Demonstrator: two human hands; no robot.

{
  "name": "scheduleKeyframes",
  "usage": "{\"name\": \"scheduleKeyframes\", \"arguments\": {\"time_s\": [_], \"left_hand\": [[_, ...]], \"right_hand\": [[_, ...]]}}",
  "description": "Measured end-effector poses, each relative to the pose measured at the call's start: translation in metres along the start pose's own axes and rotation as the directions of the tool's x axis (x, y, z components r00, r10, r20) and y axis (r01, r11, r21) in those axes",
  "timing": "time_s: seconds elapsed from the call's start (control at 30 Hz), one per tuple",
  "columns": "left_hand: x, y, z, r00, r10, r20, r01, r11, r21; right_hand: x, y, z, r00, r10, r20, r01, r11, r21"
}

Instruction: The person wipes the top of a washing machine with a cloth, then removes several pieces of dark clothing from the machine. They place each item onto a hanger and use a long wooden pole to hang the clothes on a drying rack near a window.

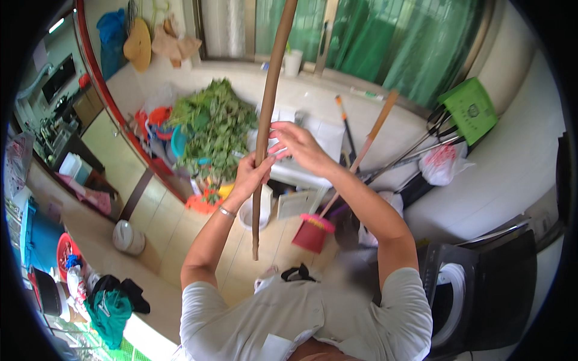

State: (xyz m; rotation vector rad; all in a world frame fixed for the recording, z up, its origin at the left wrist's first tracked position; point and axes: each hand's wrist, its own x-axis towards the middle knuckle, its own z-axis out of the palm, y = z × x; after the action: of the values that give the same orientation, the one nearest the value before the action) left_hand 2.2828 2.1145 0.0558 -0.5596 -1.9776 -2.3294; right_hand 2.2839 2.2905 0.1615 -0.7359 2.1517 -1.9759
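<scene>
A long brown wooden pole [271, 81] stands nearly upright before me, its top end beyond the picture's upper edge and its lower end over the tiled floor. My left hand [254, 173], with a bracelet at the wrist, is wrapped around the pole. Just above it, my right hand [295, 144] is beside the pole with its fingers apart; whether its fingertips touch the wood is unclear. Behind the pole lies a large heap of leafy green stems [216, 126]. A white table [323, 131] stands behind my right hand.
A red dustpan [312, 234] with a long handle stands on the floor near a white basin [255, 214]. At the right are a dark washing machine [451, 289] and a green bag [472, 108]. A sliding window [361, 49] spans the back; a lidded bucket [128, 237] stands left.
</scene>
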Motion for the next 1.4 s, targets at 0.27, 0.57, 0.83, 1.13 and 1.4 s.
{"name": "scheduleKeyframes", "arguments": {"time_s": [0.27,0.57,0.83,1.13,1.4], "left_hand": [[-0.064,-0.219,-0.074,0.928,-0.117,-0.354,0.254,0.894,0.369],[-0.074,-0.373,-0.144,0.797,-0.529,-0.293,0.584,0.799,0.145],[-0.037,-0.405,-0.159,0.614,-0.690,-0.383,0.778,0.449,0.439],[-0.099,-0.405,-0.046,0.422,-0.864,-0.274,0.807,0.221,0.547],[-0.159,-0.379,0.055,0.038,-0.997,-0.064,0.785,-0.010,0.619]], "right_hand": [[-0.038,0.100,0.001,0.876,0.467,-0.118,-0.388,0.829,0.402],[-0.158,0.174,-0.029,0.661,0.626,-0.414,-0.287,0.720,0.632],[-0.306,0.122,-0.063,0.334,0.585,-0.739,-0.087,0.800,0.593],[-0.550,0.052,-0.173,0.011,0.404,-0.915,0.177,0.900,0.399],[-0.803,0.139,-0.212,-0.683,0.508,-0.525,0.156,0.803,0.575]]}}
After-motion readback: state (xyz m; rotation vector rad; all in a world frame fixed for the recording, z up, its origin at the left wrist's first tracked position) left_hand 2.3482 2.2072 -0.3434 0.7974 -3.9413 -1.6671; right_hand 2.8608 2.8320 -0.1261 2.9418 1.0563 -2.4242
